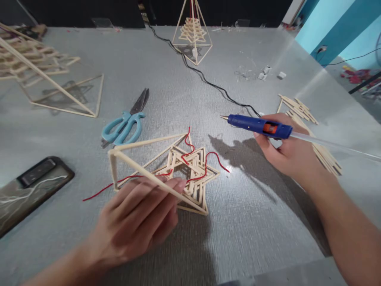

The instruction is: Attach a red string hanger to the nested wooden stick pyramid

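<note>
My right hand is wrapped round a blue hot glue gun, its metal nozzle pointing left above the table. A clear glue stick sticks out of its back end. Under the fingers of my left hand is a wooden stick frame lying on its side, with layered star shapes inside. The left fingers are bent together at the stars; their tips are partly hidden behind a stick. Red strings hang loose from the stars and the frame.
Blue-handled scissors lie beyond the frame, and a phone is at the left. Loose sticks lie by my right hand. Finished-looking stick pyramids stand at the back and left. A black cord crosses the table.
</note>
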The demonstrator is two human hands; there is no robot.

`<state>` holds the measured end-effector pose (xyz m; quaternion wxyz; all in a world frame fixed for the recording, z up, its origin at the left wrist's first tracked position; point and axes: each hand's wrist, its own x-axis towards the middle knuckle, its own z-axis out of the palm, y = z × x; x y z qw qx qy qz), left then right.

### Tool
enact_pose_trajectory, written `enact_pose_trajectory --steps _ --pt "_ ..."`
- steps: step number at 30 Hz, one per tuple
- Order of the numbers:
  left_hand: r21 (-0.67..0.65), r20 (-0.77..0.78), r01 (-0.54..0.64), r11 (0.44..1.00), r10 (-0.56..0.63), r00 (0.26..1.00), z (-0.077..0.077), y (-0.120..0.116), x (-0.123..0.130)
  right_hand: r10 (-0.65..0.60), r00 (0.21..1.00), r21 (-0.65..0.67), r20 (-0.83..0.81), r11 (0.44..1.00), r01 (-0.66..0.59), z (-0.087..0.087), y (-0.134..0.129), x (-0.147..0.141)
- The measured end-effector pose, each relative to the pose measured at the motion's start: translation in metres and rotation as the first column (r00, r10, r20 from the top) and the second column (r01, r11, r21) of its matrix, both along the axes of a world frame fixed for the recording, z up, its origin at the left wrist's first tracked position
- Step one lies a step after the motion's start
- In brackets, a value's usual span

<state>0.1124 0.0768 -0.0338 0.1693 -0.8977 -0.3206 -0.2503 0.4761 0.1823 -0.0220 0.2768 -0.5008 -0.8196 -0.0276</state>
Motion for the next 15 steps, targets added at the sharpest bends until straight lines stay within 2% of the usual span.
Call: enact_pose_trajectory --steps 3,10,15 --pt "-0.040 0.070 0.032 0.999 -0.029 0.997 -0.0049 0.0013 0.0002 0.002 1.000 0.003 0.003 1.000 -0.002 -0.0010 -0.0003 0.0001" --pt "-0.021 -0.069 0.003 1.000 -0.005 0.998 -0.0007 -0.0032 0.0002 -0.019 1.000 0.012 0.022 1.000 0.019 -0.0016 -0.0013 -0.0018" --pt "-0.035 -0.069 -0.006 0.999 0.004 0.998 0.0034 -0.0043 0.0034 -0.006 1.000 -0.008 0.025 1.000 0.006 -0.0029 -0.0009 -0.0032"
